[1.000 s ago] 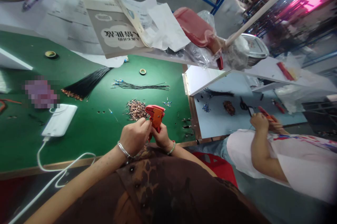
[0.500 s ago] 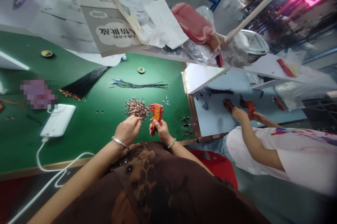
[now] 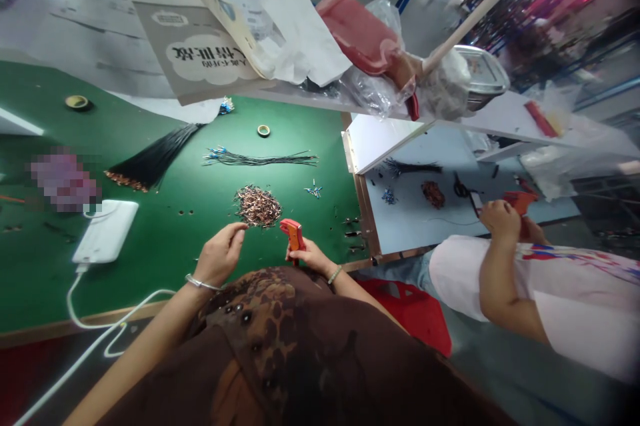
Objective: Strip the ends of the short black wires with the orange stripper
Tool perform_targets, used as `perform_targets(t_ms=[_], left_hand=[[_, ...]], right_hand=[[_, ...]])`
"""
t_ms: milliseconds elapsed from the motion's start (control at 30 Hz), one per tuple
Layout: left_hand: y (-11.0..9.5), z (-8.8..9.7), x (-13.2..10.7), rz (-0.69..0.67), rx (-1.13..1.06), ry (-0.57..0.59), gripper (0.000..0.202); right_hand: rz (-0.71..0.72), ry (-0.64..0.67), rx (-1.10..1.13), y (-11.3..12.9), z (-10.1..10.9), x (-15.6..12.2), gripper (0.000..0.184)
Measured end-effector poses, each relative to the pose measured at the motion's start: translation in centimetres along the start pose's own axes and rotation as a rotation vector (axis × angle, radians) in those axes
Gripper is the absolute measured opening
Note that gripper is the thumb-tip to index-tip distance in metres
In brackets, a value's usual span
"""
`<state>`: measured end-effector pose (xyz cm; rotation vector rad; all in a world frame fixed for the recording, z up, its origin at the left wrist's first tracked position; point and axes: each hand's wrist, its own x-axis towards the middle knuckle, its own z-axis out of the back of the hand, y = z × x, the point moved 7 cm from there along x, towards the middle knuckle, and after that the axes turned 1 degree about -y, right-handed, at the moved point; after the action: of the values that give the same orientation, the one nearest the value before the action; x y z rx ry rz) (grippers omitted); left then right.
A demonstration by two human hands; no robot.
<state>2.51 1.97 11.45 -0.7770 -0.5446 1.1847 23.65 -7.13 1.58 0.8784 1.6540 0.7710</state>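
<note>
My right hand [image 3: 311, 255] is wrapped round the handles of an orange and red wire stripper [image 3: 293, 234], its head pointing up and away from me. To the left, my left hand [image 3: 219, 257] has thumb and fingertips pressed together; anything between them is too small to make out. Just beyond the fingertips lies a heap of small copper-coloured pieces [image 3: 259, 206] on the green tabletop [image 3: 200, 219]. A few small blue-ended pieces [image 3: 314, 190] lie right of the heap. Behind it stretches a thin bundle of black wires [image 3: 265, 159] with blue ends.
A thick black wire bundle [image 3: 150, 159] lies at left, near a white power bank [image 3: 106, 231] with a cable. A tape roll [image 3: 263, 131] sits behind the wires. Overhead runs a shelf with papers [image 3: 210, 56]. At right a co-worker's hand [image 3: 501, 218] is by another orange tool [image 3: 520, 202].
My left hand has drawn back left from the heap. The stripper in my right hand has moved lower, towards me. The co-worker's hands and tool have shifted right.
</note>
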Motion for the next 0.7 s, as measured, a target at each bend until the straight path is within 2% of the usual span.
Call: perform_targets(t_ms=[133,367,500,700], left_hand=[[-1.4,0.8,0.2,-0.015,-0.064,-0.021,0.036],[-4.6,2.7,0.2,-0.130,-0.196,-0.058,0.027],[-6.0,3.1,0.5,-0.198,-0.224,-0.052,0.023],[-6.4,3.6,0.8,-0.265,-0.199,-0.033,0.021]], right_hand=[[-0.023,0.197,0.034,3.1,-1.9,-0.1,0.040],[0.016,0.482,0.226,8.2,-4.3,-1.3,0.040],[-0.002,0.549,0.197,8.9,-5.1,-1.4,0.041],[-0.011,0.580,0.194,9.3,-5.5,-1.1,0.047]])
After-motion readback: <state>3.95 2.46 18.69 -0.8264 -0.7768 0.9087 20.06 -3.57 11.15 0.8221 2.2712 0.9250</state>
